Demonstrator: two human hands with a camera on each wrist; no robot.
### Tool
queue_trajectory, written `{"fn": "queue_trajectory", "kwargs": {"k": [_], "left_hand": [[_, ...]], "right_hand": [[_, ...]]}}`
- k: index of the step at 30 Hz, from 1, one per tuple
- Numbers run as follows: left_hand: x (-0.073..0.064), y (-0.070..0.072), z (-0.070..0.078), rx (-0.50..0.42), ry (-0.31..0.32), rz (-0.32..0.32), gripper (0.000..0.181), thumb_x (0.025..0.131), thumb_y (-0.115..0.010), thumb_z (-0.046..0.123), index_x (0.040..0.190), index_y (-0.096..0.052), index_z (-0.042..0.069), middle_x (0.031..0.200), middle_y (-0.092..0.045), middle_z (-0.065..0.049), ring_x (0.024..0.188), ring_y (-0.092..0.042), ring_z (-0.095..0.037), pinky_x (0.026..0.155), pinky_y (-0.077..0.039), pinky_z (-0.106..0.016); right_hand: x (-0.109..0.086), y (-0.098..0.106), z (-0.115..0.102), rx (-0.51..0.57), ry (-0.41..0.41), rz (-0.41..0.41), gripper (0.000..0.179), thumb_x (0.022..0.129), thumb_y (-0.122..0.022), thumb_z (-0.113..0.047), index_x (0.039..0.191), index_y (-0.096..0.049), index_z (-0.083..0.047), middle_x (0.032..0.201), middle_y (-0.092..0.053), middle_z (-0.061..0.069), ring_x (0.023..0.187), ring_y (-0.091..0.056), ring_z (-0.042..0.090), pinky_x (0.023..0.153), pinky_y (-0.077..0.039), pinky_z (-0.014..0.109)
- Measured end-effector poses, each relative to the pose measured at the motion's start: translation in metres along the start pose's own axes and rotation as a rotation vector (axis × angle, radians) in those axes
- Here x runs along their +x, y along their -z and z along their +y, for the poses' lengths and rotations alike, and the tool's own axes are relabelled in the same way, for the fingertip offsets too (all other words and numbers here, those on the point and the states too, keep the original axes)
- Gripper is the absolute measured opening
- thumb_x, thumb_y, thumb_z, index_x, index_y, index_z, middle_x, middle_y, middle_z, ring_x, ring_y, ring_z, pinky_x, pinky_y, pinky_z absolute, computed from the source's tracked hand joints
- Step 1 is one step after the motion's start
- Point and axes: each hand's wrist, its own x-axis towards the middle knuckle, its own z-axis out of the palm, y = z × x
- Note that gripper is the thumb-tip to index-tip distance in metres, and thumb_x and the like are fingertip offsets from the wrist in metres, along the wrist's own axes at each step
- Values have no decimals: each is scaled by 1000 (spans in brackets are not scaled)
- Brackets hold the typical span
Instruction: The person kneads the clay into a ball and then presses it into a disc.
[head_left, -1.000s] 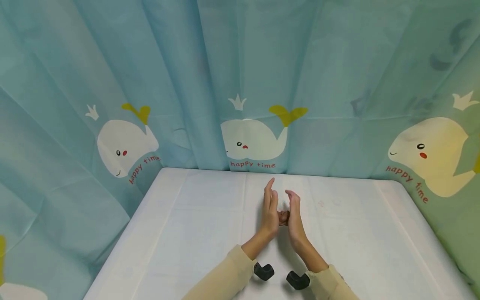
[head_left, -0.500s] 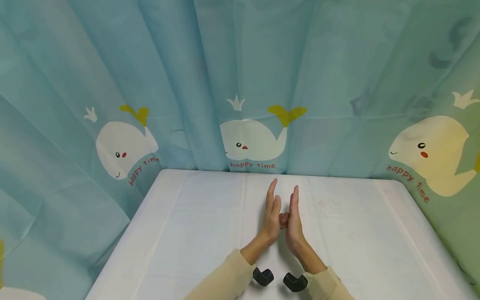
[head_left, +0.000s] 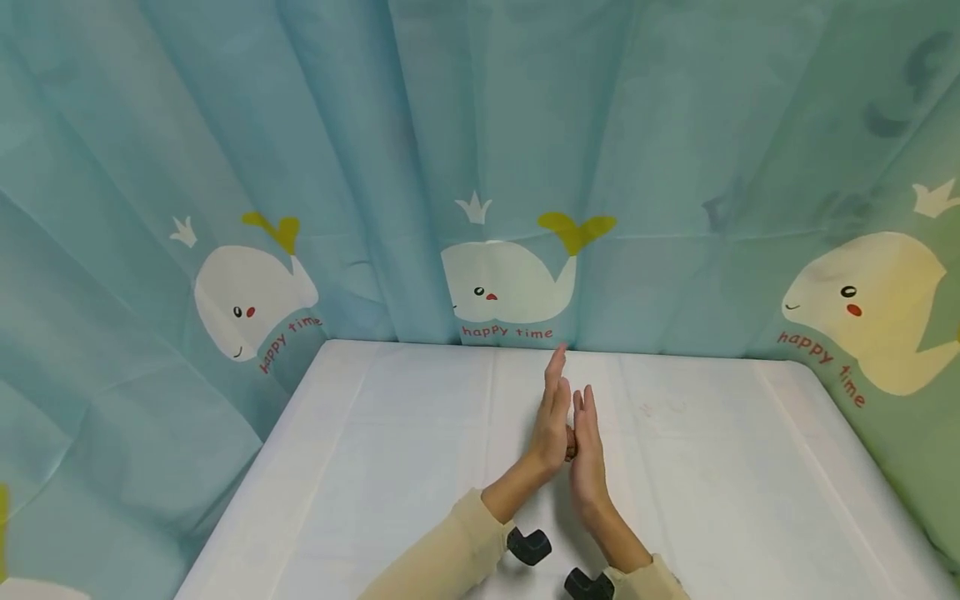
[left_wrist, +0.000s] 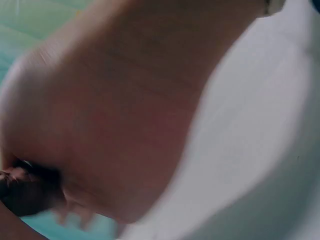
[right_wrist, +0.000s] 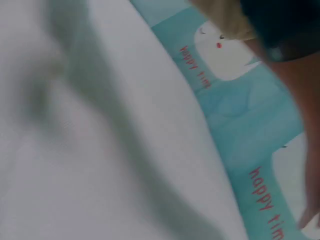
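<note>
Between two facing palms sits a small reddish-brown lump [head_left: 572, 444], its kind unclear and most of it hidden. My left hand [head_left: 550, 429] presses it from the left with straight fingers. From the right, my right hand [head_left: 589, 462] lies flat against it, fingers also straight and set a little farther back than the left ones. In the left wrist view the heel of the left hand [left_wrist: 110, 115] fills much of the picture, blurred, and the dark wrinkled lump [left_wrist: 30, 192] shows at lower left. The right wrist view catches only an edge of the right hand [right_wrist: 311, 212].
A white-covered table [head_left: 412, 442] lies under the hands. Blue-green curtains [head_left: 360, 167] printed with whales hang along its back and sides. Black devices, one near each beige cuff, sit at the left wrist [head_left: 529, 547] and right wrist [head_left: 588, 585].
The palms have come closer together, and less of the lump shows. My left hand has slid forward while the right has drawn back slightly, the lump staying between them.
</note>
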Motion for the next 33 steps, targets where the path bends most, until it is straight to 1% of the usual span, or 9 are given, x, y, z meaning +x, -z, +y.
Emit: {"fn": "queue_trajectory", "kwargs": {"k": [4, 9, 16, 18, 23, 26, 27, 30, 33], "left_hand": [[-2, 2, -5, -161, 127, 48, 58, 110, -21, 42, 166, -12, 27, 169, -16, -11, 156, -16, -27, 121, -14, -61], [-3, 3, -8, -214, 163, 61, 57, 110, -21, 39, 166, -11, 29, 169, -16, -12, 155, -18, -30, 120, -14, -65], [-6, -2, -7, -315, 246, 48, 60, 111, -17, 48, 166, -6, 28, 169, -12, -16, 154, -17, -40, 121, -13, -62], [-4, 0, -6, -282, 230, 75, 58, 111, -16, 45, 166, -6, 27, 170, -10, -13, 156, -14, -36, 122, -12, -60], [-2, 5, -12, -105, 148, 116, 57, 112, -16, 42, 167, -8, 26, 172, -7, -3, 156, -8, -21, 123, -14, -51], [-9, 4, -13, -95, 127, 34, 58, 112, -15, 47, 167, -7, 29, 172, -4, -1, 131, -48, -11, 102, -41, -32], [-12, 2, -13, -100, 115, 2, 59, 111, -16, 48, 167, -6, 30, 172, -6, -2, 109, -57, -6, 86, -45, -26], [-19, -4, -7, -98, 55, -78, 60, 111, -18, 46, 167, -4, 29, 172, -6, -2, 104, -55, -1, 83, -46, -21], [-20, -8, -1, -75, 6, -90, 59, 112, -18, 43, 167, -3, 27, 173, -5, 0, 146, -28, -3, 116, -26, -26]], "right_hand": [[0, -1, -12, 53, 65, 4, 57, 114, -32, -28, 167, -8, -27, 171, -14, -4, 153, -20, 13, 93, -39, 12], [-1, 0, -21, 1, 91, -13, 65, 113, -38, -16, 165, -8, -39, 168, -26, -4, 157, -12, 15, 104, -35, 13], [5, 6, -22, -92, 121, -12, 72, 112, -38, -21, 162, 9, -45, 171, -4, -10, 157, 5, 12, 122, -9, 52], [4, 6, -20, -90, 129, -27, 64, 113, -28, -28, 162, 11, -43, 171, 7, -13, 156, 10, 10, 120, -3, 56], [-4, 0, -27, -2, 63, -136, 53, 112, -8, -47, 158, 16, -49, 170, 14, -13, 151, -2, 6, 102, -27, 34], [-3, 2, -34, 42, 2, -136, 50, 109, -6, -55, 156, 13, -57, 170, 9, -12, 130, -38, 12, 81, -34, 26], [-2, 4, -36, 60, -20, -130, 49, 109, -7, -57, 155, 12, -60, 170, 7, -13, 132, -39, 11, 84, -34, 25], [5, 9, -37, 80, -59, -101, 50, 108, -8, -60, 154, 10, -60, 170, 6, -15, 145, -35, 13, 108, -30, 29], [8, 12, -33, 104, -62, -96, 53, 109, -8, -58, 157, 11, -53, 169, 9, -14, 155, 8, 7, 124, 2, 40]]}}
